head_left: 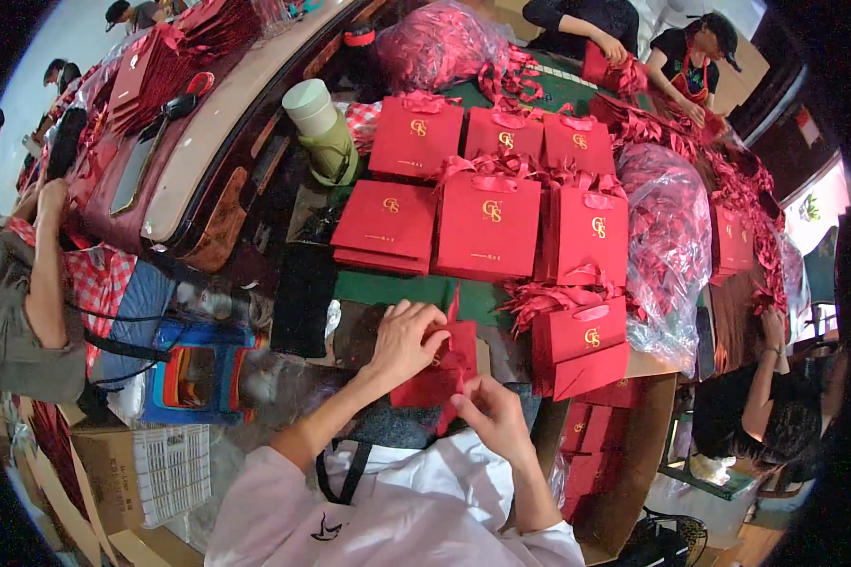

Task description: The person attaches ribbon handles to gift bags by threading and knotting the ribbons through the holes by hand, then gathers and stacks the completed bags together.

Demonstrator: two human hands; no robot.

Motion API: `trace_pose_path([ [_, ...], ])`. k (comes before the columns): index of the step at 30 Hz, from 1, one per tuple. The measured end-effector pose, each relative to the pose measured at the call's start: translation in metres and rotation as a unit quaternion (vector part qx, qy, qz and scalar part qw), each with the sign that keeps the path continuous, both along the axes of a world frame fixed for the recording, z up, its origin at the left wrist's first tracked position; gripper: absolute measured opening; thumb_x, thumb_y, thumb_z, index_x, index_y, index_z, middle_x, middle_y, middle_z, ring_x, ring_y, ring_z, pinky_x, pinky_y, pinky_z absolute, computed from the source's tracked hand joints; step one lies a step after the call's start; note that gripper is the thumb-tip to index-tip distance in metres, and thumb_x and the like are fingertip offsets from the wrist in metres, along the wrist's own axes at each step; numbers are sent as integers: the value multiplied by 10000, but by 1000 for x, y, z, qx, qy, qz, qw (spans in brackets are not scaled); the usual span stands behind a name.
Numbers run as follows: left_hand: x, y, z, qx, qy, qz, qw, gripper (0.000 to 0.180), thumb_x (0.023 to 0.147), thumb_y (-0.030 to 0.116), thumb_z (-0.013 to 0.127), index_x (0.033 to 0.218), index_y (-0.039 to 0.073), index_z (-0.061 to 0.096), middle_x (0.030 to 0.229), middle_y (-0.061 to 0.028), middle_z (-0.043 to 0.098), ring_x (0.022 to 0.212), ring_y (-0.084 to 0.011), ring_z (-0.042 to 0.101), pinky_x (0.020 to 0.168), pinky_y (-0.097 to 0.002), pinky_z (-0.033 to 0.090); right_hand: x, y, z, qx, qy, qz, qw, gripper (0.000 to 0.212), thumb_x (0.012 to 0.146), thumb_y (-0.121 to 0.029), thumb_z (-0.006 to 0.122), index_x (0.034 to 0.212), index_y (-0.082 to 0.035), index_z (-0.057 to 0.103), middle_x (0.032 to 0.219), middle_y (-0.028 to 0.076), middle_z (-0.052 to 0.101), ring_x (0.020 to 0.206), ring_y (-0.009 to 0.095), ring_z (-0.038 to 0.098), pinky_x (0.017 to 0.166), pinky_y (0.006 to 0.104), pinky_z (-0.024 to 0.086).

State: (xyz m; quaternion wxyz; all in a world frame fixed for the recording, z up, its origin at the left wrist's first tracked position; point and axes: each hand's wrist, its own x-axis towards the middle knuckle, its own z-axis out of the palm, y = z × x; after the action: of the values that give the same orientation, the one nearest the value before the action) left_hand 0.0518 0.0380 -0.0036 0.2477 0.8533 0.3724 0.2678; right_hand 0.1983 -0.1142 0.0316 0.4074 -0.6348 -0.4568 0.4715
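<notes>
A small red paper gift bag (414, 388) lies in front of me, at my lap and the table's near edge. A narrow red ribbon (458, 362) runs over it. My left hand (408, 338) is on the bag's upper left part, its fingers curled and closed at the ribbon. Lower down and to the right, my right hand (494, 416) pinches the ribbon between thumb and forefinger. Just ahead stand finished-looking red gift bags (487, 227) with gold print and ribbon handles, in rows on the green table mat (369, 286).
An open cardboard box (648, 454) of red bags stands at my right. A clear plastic sack (669, 250) of ribbons sits right of the bags. A green-and-white tumbler (320, 128) stands far left. A blue stool (194, 369) is on my left. Other people work around the tables.
</notes>
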Motion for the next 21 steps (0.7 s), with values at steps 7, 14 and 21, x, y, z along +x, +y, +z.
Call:
trace_pose_path([
  [7,-16,-47,11,-181,-148,-45,971,251,932,172,629,1123,29,553,912,-150,652,918,-309,617,758,-429,456,-11,19,-40,81,114,-90,986,131,919,-91,680,897,-33,565,789,-40,564,683,31,488,610,202,428],
  [14,-46,-80,6,-335,-61,-65,938,280,973,116,562,1219,11,481,855,-128,657,826,-261,669,714,-374,524,-6,26,-32,101,135,-123,978,85,942,-58,649,947,-18,575,821,-36,605,726,33,544,665,210,461],
  [21,-69,-67,2,-312,-49,-44,948,120,965,87,554,1056,10,542,823,-104,669,778,-205,688,704,-331,531,0,17,-41,56,48,-113,991,139,919,-69,683,951,-34,552,784,-2,616,681,70,566,632,212,462],
])
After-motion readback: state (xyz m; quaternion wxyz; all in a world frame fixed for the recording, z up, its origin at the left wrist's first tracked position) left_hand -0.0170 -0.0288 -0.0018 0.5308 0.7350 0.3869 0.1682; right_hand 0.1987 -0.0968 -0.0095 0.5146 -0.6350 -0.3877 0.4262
